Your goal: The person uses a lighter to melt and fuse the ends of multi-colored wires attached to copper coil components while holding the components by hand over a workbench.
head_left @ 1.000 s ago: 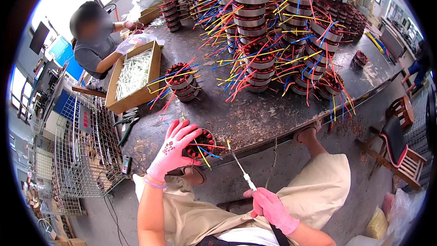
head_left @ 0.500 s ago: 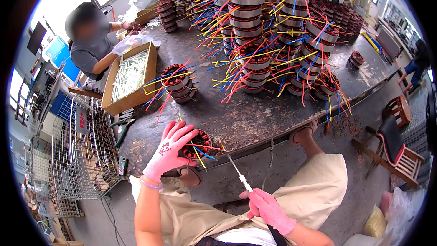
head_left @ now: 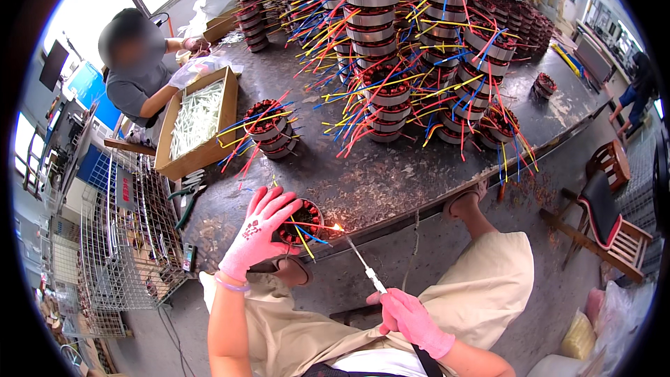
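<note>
My left hand (head_left: 259,232), in a pink glove, is against the left side of a wire-wound motor stator (head_left: 313,213) at the table's near edge. Its index finger and thumb span the stator's side; the other fingers are stretched out. Red, blue and yellow leads stick out of the stator to the right. My right hand (head_left: 408,319), also pink-gloved, is closed round the white handle of a slim torch (head_left: 364,265) with a thin metal nozzle. Just off the nozzle's tip, a small bright flame (head_left: 338,227) glows at the end of the red lead.
Stacked stators (head_left: 373,49) with bristling leads fill the table's back and middle. A short stack (head_left: 269,129) stands nearer, beside a box of white tubes (head_left: 164,153). Pliers (head_left: 190,202) lie at the left edge. A co-worker (head_left: 136,70) sits at the far left.
A bright flame has appeared at the tip of the red lead, by the torch nozzle. Both my hands stay nearly in place.
</note>
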The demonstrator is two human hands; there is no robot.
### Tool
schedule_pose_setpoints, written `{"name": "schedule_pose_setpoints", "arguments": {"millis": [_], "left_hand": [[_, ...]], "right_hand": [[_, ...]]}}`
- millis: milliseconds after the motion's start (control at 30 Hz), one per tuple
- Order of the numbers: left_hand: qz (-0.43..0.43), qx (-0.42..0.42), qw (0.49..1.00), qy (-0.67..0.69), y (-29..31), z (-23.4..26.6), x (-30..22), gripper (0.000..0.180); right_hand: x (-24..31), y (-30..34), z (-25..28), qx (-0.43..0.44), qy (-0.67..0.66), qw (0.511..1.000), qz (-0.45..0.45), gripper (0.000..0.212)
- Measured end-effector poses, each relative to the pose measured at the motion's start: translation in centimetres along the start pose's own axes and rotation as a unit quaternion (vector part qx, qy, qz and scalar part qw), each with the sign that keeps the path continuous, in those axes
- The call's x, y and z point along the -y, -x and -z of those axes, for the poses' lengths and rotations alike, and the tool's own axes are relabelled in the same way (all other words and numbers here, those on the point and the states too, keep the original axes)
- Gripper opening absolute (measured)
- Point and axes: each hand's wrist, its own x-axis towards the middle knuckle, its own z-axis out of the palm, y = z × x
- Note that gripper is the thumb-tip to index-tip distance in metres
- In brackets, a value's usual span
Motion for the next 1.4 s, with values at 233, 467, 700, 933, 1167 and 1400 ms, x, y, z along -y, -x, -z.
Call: {"name": "schedule_pose_setpoints", "arguments": {"millis": [233, 467, 700, 933, 1167, 1400], "left_hand": [[-0.001, 0.006, 1.000, 0.000, -0.13, -0.01, 0.08, 0.095], [0.002, 0.009, 1.000, 0.002, -0.21, 0.02, -0.08, 0.095], [0.008, 0.018, 1.000, 0.003, -0.25, 0.24, -0.25, 0.096], [0.004, 0.016, 1.000, -0.001, -0.28, 0.21, -0.32, 0.095], [0.000, 0.013, 1.000, -0.008, -0.26, 0.11, -0.21, 0.094], [-0.001, 0.007, 1.000, -0.005, -0.20, -0.06, -0.15, 0.093]], "right_hand": [[-0.30, 0.18, 0.18, 0.000, -0.003, 1.000, 0.012, 0.034], [-0.16, 0.16, -0.14, 0.002, -0.033, 0.999, -0.005, 0.035], [-0.61, -0.03, 0.16, 0.007, -0.023, 1.000, 0.003, 0.036], [-0.21, 0.19, 0.02, 0.002, 0.005, 1.000, 0.005, 0.037], [-0.32, 0.07, 0.05, 0.008, -0.013, 1.000, 0.002, 0.037], [-0.31, 0.16, 0.01, 0.002, -0.015, 1.000, -0.007, 0.036]]}}
